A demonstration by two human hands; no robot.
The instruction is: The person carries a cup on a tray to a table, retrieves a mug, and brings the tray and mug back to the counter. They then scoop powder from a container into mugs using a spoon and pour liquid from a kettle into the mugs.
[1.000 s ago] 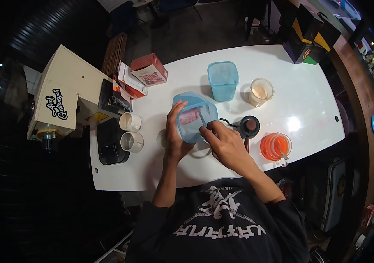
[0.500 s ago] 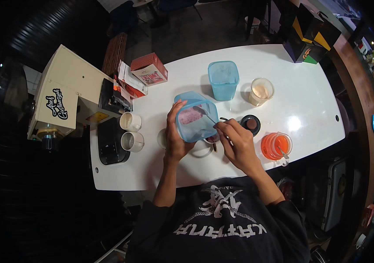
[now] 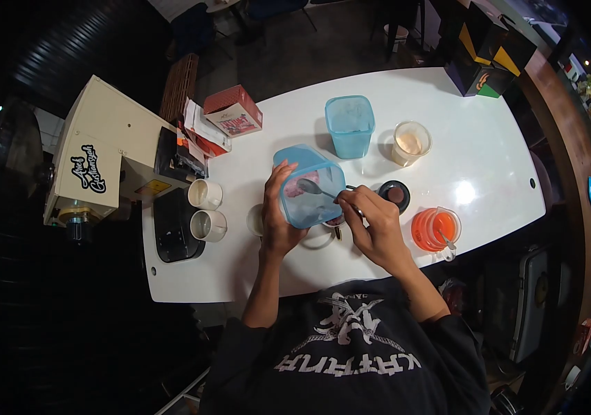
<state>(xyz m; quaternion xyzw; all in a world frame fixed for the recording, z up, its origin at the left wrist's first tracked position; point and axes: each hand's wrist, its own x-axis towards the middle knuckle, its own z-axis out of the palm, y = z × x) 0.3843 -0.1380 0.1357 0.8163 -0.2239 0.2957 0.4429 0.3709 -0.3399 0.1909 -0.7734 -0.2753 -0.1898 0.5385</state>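
Head view: one person at a white table [image 3: 489,173], both hands occupied.
Blue tub [image 3: 306,214]: held up over the table's near side, in front of the person; tilted, mouth toward the person.
Left hand [image 3: 279,218]: fingers wrapped around the tub's left side, grasping it.
Right hand [image 3: 378,225]: fingers pinched on the handle of the spoon [image 3: 307,186]; grip partly hidden by the hand itself.
Spoon: bowl inside the tub, over the pink powder [image 3: 293,189].
Beneath tub: mostly hidden; items cannot be identified.
Second tub [image 3: 352,142]: upright on the table, beyond the held one.
Clear cup [image 3: 411,146]: just right of the second tub, pale contents.
Red jug [image 3: 425,232]: right of the right hand.
Mugs [image 3: 207,227]: two, left of the left hand, side by side.
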